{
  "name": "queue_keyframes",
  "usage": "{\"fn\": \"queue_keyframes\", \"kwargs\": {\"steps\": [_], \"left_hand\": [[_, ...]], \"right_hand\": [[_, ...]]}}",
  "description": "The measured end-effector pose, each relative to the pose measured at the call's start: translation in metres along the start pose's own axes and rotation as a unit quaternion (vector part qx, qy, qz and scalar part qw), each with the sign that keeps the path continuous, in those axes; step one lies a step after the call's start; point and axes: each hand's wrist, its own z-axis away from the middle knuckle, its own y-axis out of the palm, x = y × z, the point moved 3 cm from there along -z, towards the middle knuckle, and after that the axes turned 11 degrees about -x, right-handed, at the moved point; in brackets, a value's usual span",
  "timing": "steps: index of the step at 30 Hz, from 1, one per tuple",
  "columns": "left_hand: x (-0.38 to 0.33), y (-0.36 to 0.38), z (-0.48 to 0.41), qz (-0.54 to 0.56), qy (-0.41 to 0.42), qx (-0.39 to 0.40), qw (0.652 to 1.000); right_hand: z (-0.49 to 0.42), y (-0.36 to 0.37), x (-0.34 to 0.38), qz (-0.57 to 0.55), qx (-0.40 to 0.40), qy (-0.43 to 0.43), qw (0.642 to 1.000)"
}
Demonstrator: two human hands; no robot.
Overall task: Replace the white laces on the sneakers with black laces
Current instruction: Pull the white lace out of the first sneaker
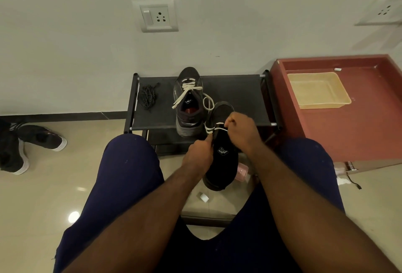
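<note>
I sit with my knees apart and look down at a black sneaker point(221, 159) held between them, toe pointing away from me. My left hand point(199, 155) grips the sneaker's left side, with the fingers curled round it and the thumb raised toward the eyelets. My right hand point(241, 133) is curled over the front of the shoe and pinches its white lace point(212, 129), which crosses the shoe in two bars near the toe.

Just beyond, the second sneaker point(189, 107) stands on a low black shoe rack point(237, 98) with its heel toward me. Its own white lacing point(188, 88) is loosened and the ends trail over the sides. A loop of white lace lies between the two shoes – I cannot tell which shoe it belongs to. A bundle of black laces point(148, 95) lies at the rack's left end, well apart from both sneakers.

To the right of the rack is a red cabinet point(365, 124) with a pale yellow tray point(317, 89) on top. On the floor at far left lies another pair of dark shoes point(41, 138). A wall socket point(158, 15) sits above the rack.
</note>
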Motion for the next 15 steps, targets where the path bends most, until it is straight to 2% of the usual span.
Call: {"fn": "queue_keyframes", "kwargs": {"steps": [2, 4, 8, 11, 15], "left_hand": [[0.0, 0.0, 0.0, -0.009, 0.004, 0.001, 1.0], [0.0, -0.001, -0.001, -0.014, 0.006, 0.002, 1.0], [0.001, -0.002, 0.001, 0.002, 0.008, 0.002, 1.0], [0.001, -0.002, 0.001, 0.006, 0.008, -0.005, 1.0], [0.0, -0.001, 0.0, 0.001, 0.005, -0.005, 1.0]], "right_hand": [[0.006, 0.012, 0.001, 0.1, 0.045, -0.039, 0.993], [0.01, 0.02, 0.003, 0.151, 0.065, -0.059, 0.985], [0.011, 0.026, 0.002, 0.137, 0.063, -0.082, 0.985], [0.006, 0.027, -0.003, 0.168, 0.068, -0.105, 0.978], [0.004, 0.024, -0.007, 0.187, 0.054, -0.092, 0.977]]}}
